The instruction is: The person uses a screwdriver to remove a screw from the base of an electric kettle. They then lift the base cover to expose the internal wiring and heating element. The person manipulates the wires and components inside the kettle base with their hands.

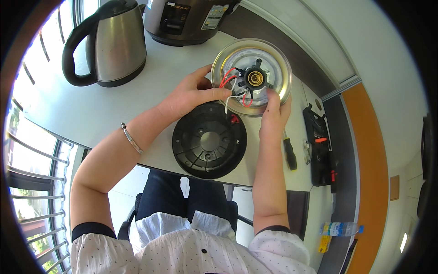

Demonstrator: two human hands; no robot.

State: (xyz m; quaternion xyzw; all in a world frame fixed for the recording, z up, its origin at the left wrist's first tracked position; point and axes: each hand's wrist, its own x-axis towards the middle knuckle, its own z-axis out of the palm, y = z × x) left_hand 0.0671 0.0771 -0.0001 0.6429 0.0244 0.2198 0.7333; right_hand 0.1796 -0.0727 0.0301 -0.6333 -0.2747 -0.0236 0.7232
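Observation:
Both of my hands hold a round, shiny metal electric kettle body (286, 75), its open underside facing me. At its centre is a black round connector (255, 79) with brass-coloured rings, and red and white wires (226, 82) run beside it. My left hand (198, 93) grips the left rim, thumb by the wires, other fingers partly hidden behind. Gripping the lower right rim, my right hand (276, 109) has its thumb inside near the connector. Just below the kettle body, a round black plastic base cover (191, 150) lies on the table with its ribbed side up.
A steel kettle (119, 45) with a black handle and a dark cooker (182, 20) stand at the back left. On the right lie a screwdriver (289, 153) and an open black tool case (319, 137). Farther right is a plastic bottle (340, 229).

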